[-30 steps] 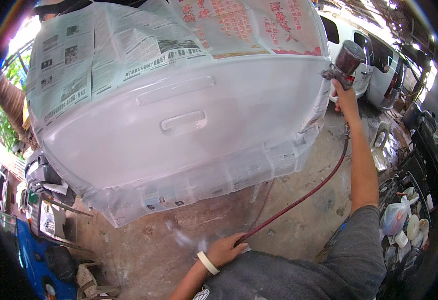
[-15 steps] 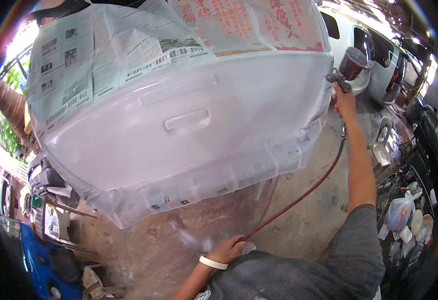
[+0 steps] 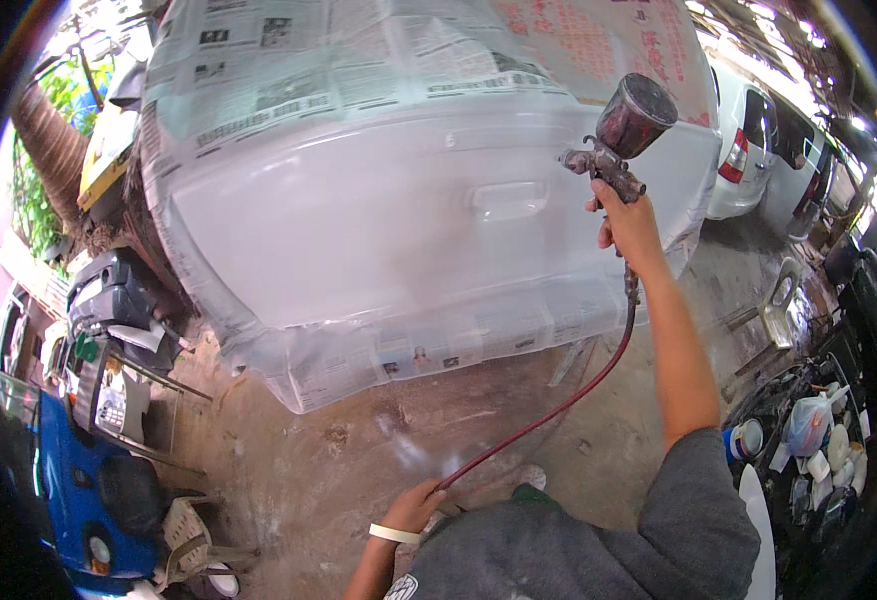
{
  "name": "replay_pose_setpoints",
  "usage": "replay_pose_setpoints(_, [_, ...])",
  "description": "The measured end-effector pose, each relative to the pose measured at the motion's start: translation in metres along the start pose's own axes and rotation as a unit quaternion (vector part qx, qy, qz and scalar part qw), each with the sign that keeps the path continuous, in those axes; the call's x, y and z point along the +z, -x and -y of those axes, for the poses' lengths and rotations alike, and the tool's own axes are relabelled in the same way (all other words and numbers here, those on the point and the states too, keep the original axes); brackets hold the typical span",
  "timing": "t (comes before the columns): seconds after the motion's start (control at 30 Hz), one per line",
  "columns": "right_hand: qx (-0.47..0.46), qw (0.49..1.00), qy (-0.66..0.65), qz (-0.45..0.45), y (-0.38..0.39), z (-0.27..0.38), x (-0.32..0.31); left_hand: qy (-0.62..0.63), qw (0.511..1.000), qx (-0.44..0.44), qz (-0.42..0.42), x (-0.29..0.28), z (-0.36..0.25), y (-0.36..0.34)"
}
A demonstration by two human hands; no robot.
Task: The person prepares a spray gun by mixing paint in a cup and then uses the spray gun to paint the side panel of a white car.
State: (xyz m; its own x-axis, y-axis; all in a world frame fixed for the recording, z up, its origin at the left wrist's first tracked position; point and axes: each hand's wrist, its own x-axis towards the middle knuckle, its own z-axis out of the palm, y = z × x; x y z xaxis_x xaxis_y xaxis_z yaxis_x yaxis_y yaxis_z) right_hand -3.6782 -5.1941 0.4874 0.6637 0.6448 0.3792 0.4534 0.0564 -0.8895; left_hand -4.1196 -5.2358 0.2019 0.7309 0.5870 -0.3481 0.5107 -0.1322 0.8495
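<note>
My right hand (image 3: 626,228) is closed around the grip of a spray gun (image 3: 603,165) with a dark, paint-stained cup (image 3: 636,115) on top. The gun is held before a white vehicle panel (image 3: 328,240) with a recessed handle pocket; I cannot tell whether it sprays. Masking newspaper (image 3: 258,60) covers the panel's surround above, at the sides and below. A red hose (image 3: 533,422) runs from the gun's grip down to my left hand (image 3: 413,508), which is closed on it low in the picture, near my waist. My left wrist has a pale band.
Parked cars (image 3: 743,150) stand behind on the right. A metal stand (image 3: 780,305) and piled bags and containers (image 3: 813,440) lie at the right. At the left are a blue scooter (image 3: 68,480), a plastic chair (image 3: 183,540), a metal-framed table (image 3: 138,445), dark car parts (image 3: 118,300) and a tree trunk (image 3: 53,150).
My right hand and the spray gun have moved leftward in front of the panel. The view has shifted, so the panel appears farther right. My left hand, still on the hose, appears slightly farther left.
</note>
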Motion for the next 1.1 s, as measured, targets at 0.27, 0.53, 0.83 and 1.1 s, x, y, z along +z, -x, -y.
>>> replay_pose_setpoints(0.27, [-0.02,0.996,0.076,-0.037,0.044,0.054,0.101,0.038,0.999,-0.012,-0.029,-0.045,0.047,0.061])
replay_pose_setpoints(0.53, [-0.046,0.996,0.075,-0.006,0.061,0.089,0.197,0.088,0.992,-0.071,-0.062,-0.065,0.095,0.1])
replay_pose_setpoints(0.83, [-0.182,0.978,0.045,0.092,0.078,0.122,0.337,0.162,0.97,-0.107,-0.146,-0.066,0.126,0.137])
replay_pose_setpoints(1.1, [-0.288,0.944,0.029,0.157,0.116,0.166,0.472,0.21,0.947,-0.124,-0.209,-0.054,0.149,0.153])
